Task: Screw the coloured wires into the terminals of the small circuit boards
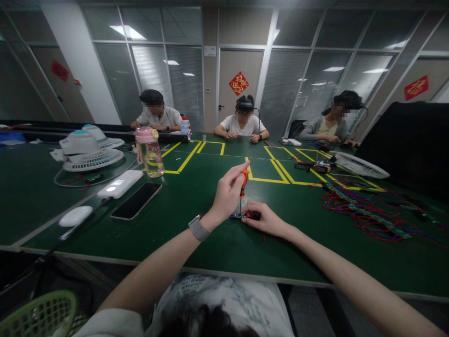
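Note:
My left hand [229, 189] is closed round the orange and black handle of a screwdriver [243, 184]. The screwdriver stands nearly upright, its thin shaft pointing down at a small green circuit board [237, 216] on the table. With the fingers of my right hand [263, 218] I grip the board's right side and press it against the tabletop. Part of the board is hidden under those fingers. A short red wire end shows below my right hand. Whether the screwdriver's tip sits in a screw is too small to tell.
On the green table [196, 255], a phone [136, 201], a white power strip [120, 184], a drink bottle [149, 152] and white fans [89, 154] stand left. Wired circuit boards [365, 210] are heaped right, near a dark screen [410, 145]. Several people sit opposite.

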Motion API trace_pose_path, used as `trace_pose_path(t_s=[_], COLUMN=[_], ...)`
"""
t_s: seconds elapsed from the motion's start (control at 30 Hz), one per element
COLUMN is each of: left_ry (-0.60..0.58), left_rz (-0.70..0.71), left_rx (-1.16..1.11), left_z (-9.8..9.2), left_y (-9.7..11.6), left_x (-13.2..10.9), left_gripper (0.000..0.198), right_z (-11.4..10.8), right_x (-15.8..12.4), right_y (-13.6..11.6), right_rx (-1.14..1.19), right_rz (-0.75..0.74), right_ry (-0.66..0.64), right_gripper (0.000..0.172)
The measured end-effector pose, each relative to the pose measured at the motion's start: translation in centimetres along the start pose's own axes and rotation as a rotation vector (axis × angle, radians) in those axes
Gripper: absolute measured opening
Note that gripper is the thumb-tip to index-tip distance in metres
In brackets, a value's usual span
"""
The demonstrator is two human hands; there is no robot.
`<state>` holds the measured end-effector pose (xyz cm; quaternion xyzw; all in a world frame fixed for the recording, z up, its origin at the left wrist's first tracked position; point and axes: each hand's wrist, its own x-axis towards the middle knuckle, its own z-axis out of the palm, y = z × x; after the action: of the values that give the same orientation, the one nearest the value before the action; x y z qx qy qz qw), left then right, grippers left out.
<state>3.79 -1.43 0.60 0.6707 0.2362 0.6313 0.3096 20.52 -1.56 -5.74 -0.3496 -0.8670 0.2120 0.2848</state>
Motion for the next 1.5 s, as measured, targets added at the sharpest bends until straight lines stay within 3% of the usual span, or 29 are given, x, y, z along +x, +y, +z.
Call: trace_pose_path(t_s=[0.13, 0.37, 0.6, 0.8, 1.0, 1.33, 1.5], left_ry=[0.004, 0.054, -0.023, 0.048, -0.043, 0.035, -0.008], left_rz=[-0.075, 0.023, -0.002, 0.069, -0.027, 0.048, -0.013], left_rx=[-0.097, 0.141, 0.003, 0.162, -0.001, 0.16, -0.003], left_z=[0.22, -0.05, 0.08, -0.08, 0.14, 0.0, 0.0], left_y=[-0.09, 0.19, 0.21, 0.48, 0.05, 0.36, 0.21], left_x=[0.01, 0.0, 0.01, 0.02, -0.1, -0.04, -0.08], left_gripper=[0.031, 0.02, 0.03, 0.019, 0.032, 0.023, 0.03], right_z=[0.0, 0.04, 0.01, -0.05, -0.02, -0.02, -0.07], right_x=[0.03, 0.0, -0.01, -0.02, 0.0, 0.0, 0.01], right_y=[0.05, 0.19, 0.14, 0.01, 0.09, 0.11, -0.02], right_rx=[-0.006, -0.005, -0.009, -0.013, -0.016, -0.017, -0.023], right_rz=[0.0, -0.005, -0.004, -0.003, -0.005, -0.001, -0.006], right_ry=[-0.003, -0.002, -0.004, -0.003, 0.001, 0.003, 0.004], right_gripper=[0.017, 0.018, 0.017, 0.018, 0.017, 0.018, 0.017])
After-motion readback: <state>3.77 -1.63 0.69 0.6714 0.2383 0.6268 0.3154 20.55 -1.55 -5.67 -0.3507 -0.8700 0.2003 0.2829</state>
